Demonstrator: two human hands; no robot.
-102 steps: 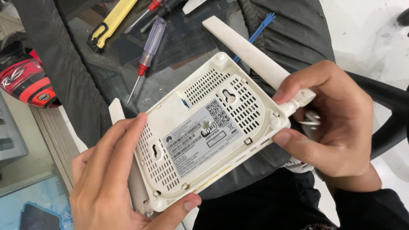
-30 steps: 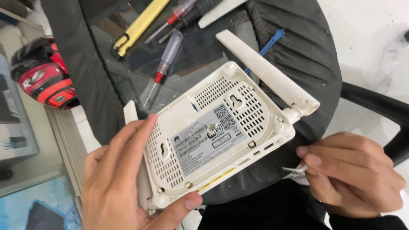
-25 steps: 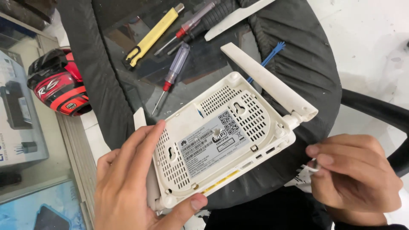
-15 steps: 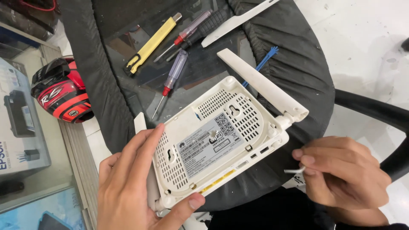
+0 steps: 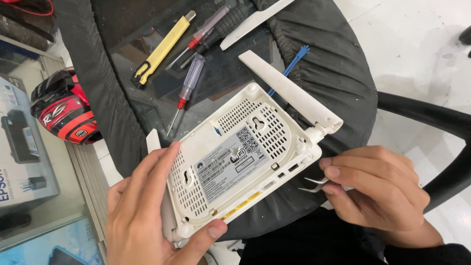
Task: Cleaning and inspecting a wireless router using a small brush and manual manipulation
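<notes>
Item: white wireless router [image 5: 240,157], held underside up over our lap, at the near edge of a glass-topped table [image 5: 147,105] draped in dark cloth [image 5: 333,73]. Label and vent grilles face us; one antenna [image 5: 289,93] sticks out from the far right corner.

Left hand [image 5: 147,216]: clasped round the router's near-left end, fingers spread flat across the base, thumb hooked under the near edge.

Right hand [image 5: 378,189]: closed round metal tweezers [image 5: 311,185], tips just beside the router's port edge, apart from it as far as we can tell.

On the table: two screwdrivers with clear handles [image 5: 189,86] [image 5: 208,30], a yellow utility knife [image 5: 162,49], a blue plastic pry tool [image 5: 289,64], a loose white antenna-like piece [image 5: 255,22].

To our left: a red and black helmet [image 5: 64,110], a printer box [image 5: 24,152].

Progress, as we judge it: the casing looks closed, both halves seated; opening appears barely begun, with the shell yet to be parted.
</notes>
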